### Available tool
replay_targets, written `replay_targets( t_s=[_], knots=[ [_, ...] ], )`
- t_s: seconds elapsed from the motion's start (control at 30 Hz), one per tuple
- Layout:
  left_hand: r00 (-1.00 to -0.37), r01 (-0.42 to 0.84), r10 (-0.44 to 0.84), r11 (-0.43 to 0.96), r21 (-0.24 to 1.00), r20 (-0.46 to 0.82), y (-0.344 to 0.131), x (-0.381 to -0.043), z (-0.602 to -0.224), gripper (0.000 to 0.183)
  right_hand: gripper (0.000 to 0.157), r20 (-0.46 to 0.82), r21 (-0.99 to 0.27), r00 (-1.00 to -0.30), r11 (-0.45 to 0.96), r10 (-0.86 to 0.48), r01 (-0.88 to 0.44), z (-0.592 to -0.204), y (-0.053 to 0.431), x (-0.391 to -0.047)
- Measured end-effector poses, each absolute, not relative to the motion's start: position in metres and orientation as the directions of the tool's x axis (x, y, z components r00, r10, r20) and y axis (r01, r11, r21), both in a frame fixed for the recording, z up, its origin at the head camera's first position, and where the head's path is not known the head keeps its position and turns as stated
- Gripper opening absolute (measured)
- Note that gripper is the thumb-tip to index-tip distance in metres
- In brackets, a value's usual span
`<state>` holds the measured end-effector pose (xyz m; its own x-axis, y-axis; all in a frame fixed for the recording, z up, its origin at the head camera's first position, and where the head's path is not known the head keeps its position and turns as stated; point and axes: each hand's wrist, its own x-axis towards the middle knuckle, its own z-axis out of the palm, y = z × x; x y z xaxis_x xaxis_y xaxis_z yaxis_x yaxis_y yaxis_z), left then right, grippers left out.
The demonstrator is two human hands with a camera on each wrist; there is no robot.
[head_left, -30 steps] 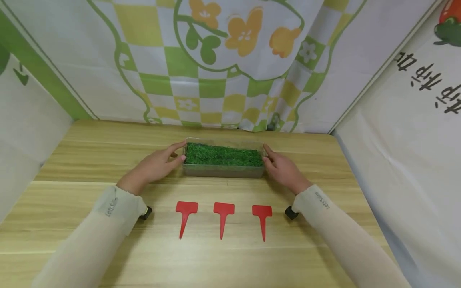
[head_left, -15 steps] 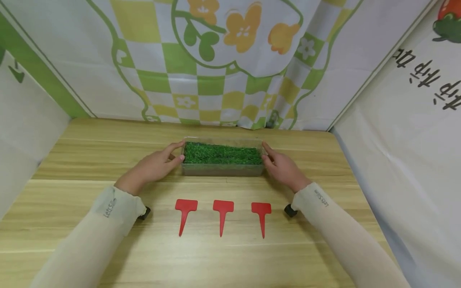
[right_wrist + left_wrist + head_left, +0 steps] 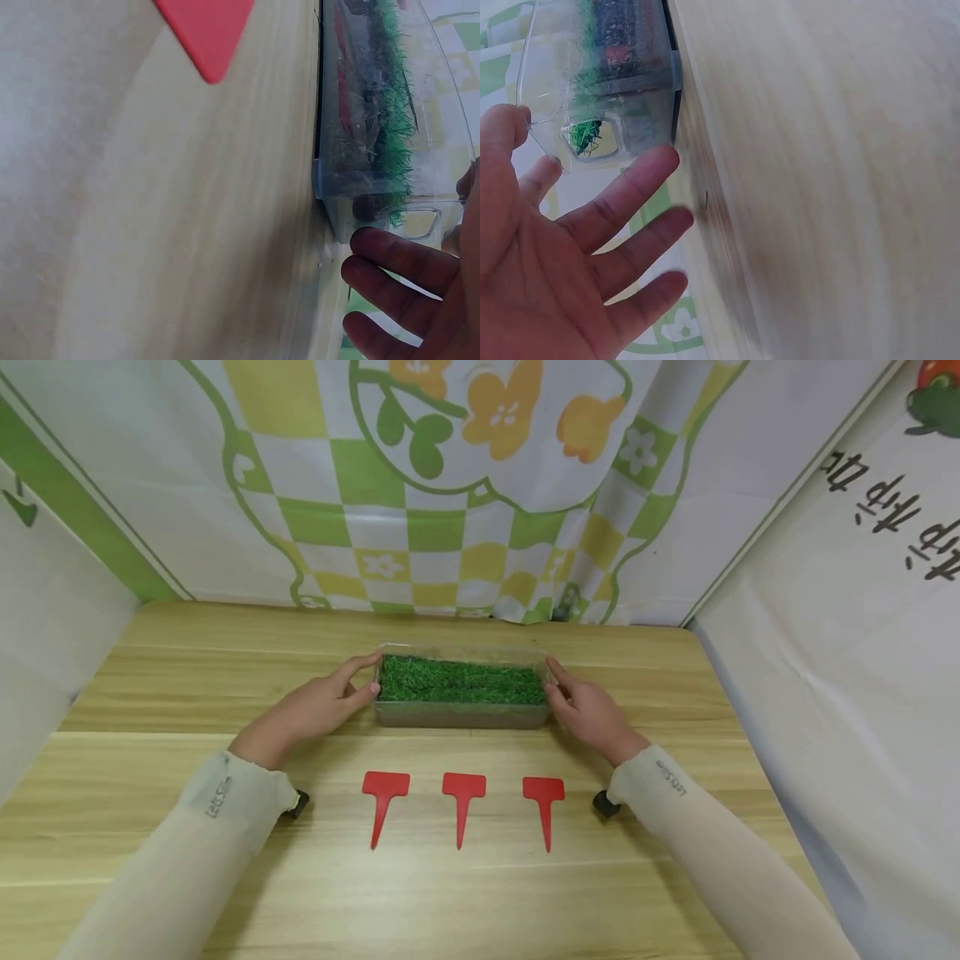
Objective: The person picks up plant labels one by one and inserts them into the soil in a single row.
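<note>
A clear plastic box [image 3: 461, 717] filled with green artificial grass [image 3: 459, 682] sits towards the back of the wooden table. My left hand [image 3: 311, 706] touches its left end with thumb and forefinger, the other fingers spread and straight below the rim. At the opposite end, my right hand [image 3: 596, 714] touches the box the same way. In the right wrist view, straight fingers [image 3: 397, 262] lie by the cut-out in the end wall. Three red T-shaped plant labels, left [image 3: 387, 783], middle [image 3: 464, 785] and right [image 3: 543, 788], lie in a row in front of the box.
Behind the table [image 3: 480, 902] hangs a green and yellow checked cloth [image 3: 375, 485]. White sheets close off both sides, the right one [image 3: 847, 677] printed with dark writing. Each wrist carries a small black device.
The box and both hands have come slightly nearer to the row of red plant labels. The head view has tilted a little. Both hands keep their touch on the box ends.
</note>
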<state>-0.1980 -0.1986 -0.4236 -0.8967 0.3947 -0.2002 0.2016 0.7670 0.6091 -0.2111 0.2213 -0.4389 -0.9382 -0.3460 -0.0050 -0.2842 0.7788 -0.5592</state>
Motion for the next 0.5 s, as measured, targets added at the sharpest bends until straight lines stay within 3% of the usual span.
replay_targets(
  t_s=[0.5],
  knots=[
    [-0.893,0.186,0.400,0.747,0.638,-0.208,-0.200,-0.187,-0.423,0.069,0.058,0.009,-0.596,-0.937,0.751,-0.348,-0.285,-0.440,0.222,-0.202]
  ],
)
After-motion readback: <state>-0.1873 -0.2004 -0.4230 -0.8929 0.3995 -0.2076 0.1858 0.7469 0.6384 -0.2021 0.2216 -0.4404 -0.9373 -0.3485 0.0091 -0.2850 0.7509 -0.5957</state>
